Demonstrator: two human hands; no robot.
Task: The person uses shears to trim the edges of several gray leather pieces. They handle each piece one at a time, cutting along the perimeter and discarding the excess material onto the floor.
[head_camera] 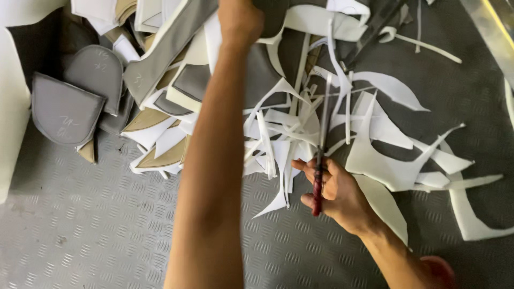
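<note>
The surface nearest the camera is a grey tread-pattern metal floor [80, 235], bare in the lower left.

The right hand [334, 192] rests low at centre right, its grip closed around the dark red handles of a pair of scissors [320, 160]. The long blades point away from the camera, appear closed, and lie over a heap of white foam offcuts [385, 160]. These offcuts are thin strips and curved scraps, spread across the floor from the centre to the right edge.

The left forearm runs from the bottom edge up the middle of the view. The left hand [240, 21] is at the top edge, resting on a pile of cut padded panels [182, 80]. Whether its grip is closed on a piece cannot be determined, since the fingers are hidden from view.

The pile holds grey, white and tan pieces that overlap one another. To its left lie rounded grey panels [67, 112], stacked and touching. A pale foam sheet [10, 107] borders the left edge.
</note>
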